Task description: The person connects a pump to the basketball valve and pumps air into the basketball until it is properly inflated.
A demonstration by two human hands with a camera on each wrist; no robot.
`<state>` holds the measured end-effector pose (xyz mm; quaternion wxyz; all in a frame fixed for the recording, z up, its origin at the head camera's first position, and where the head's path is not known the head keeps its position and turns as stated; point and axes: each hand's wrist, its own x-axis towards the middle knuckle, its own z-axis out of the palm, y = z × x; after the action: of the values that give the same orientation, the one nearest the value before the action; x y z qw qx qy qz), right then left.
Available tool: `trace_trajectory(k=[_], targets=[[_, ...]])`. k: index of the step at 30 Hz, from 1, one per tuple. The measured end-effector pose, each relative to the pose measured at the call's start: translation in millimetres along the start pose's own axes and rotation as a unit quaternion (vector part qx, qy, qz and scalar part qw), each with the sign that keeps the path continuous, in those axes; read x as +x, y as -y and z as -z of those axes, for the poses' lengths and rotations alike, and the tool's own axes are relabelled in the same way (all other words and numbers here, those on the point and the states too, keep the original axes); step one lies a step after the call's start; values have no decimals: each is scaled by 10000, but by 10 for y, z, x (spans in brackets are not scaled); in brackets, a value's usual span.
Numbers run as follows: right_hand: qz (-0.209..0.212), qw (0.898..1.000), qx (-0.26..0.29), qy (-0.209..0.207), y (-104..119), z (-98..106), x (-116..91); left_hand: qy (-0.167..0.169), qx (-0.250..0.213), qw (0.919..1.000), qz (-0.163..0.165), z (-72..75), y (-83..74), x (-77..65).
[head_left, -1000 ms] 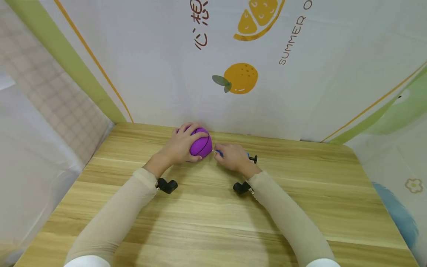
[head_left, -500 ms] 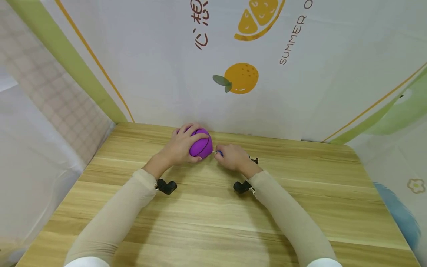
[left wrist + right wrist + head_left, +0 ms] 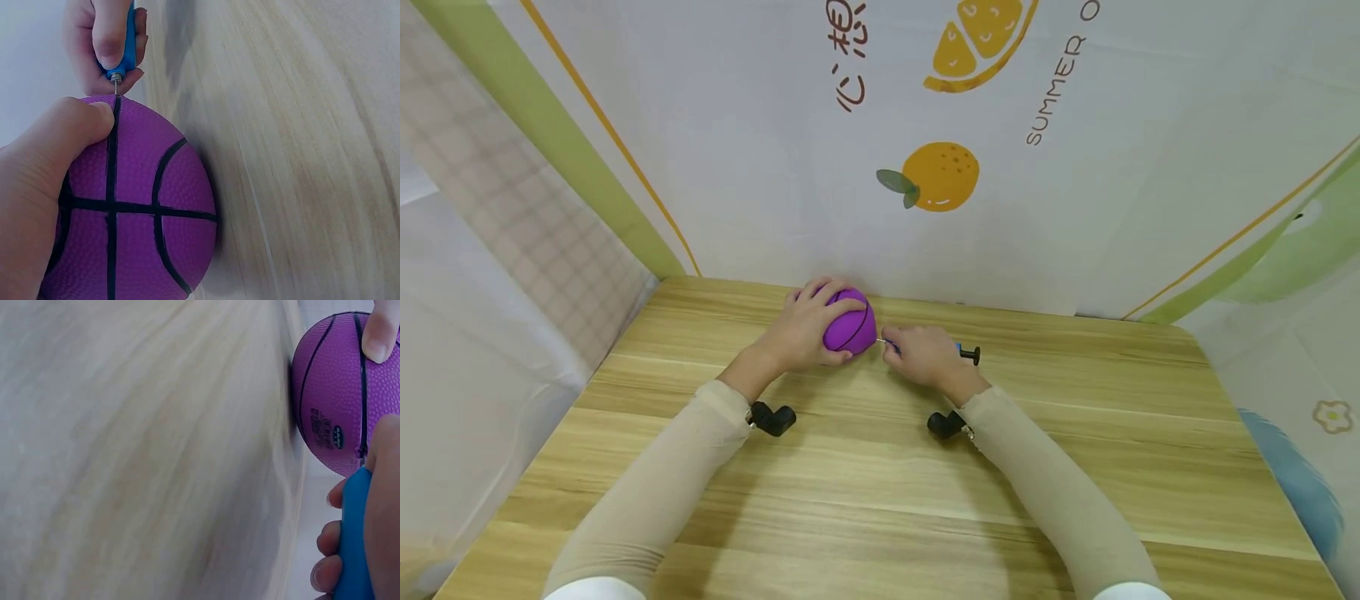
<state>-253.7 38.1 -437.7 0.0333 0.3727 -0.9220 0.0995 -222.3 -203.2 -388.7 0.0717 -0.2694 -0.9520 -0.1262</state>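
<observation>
A small purple basketball [image 3: 852, 327] with black lines sits on the wooden table near its back edge. My left hand [image 3: 808, 329] grips it from the left, fingers spread over the top and thumb [image 3: 94, 122] on the near side. In my right hand [image 3: 925, 354] is a blue hand pump [image 3: 355, 537], fingers wrapped round its barrel. Its thin metal needle [image 3: 116, 86] meets the ball where a black line runs, at the ball's right side. The pump's black handle [image 3: 971, 356] sticks out beyond the right hand; much of the barrel is hidden by that hand.
The wood-grain table [image 3: 865, 500] stretches toward me and to both sides. A white cloth with printed oranges [image 3: 940, 177] hangs right behind its back edge. Black wrist camera mounts [image 3: 773, 419] jut inward from both sleeves, low over the tabletop.
The pump's black handle shows nearer the right hand and tilted half a second ago; now it stands farther out again, with some blue visible. Both hands and the ball stay almost in place.
</observation>
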Motion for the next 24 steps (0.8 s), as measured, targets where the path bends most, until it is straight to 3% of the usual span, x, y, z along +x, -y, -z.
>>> trace_trajectory(k=[5, 13, 24], targets=[[-43, 10000, 33, -13, 5, 7, -6, -8, 53, 10000, -37, 4, 3, -1], [-735, 9919, 885, 538, 46, 62, 13, -31, 49, 9999, -126, 0, -4, -2], [-556, 9950, 625, 540, 34, 60, -5, -45, 9, 9999, -139, 5, 5, -16]])
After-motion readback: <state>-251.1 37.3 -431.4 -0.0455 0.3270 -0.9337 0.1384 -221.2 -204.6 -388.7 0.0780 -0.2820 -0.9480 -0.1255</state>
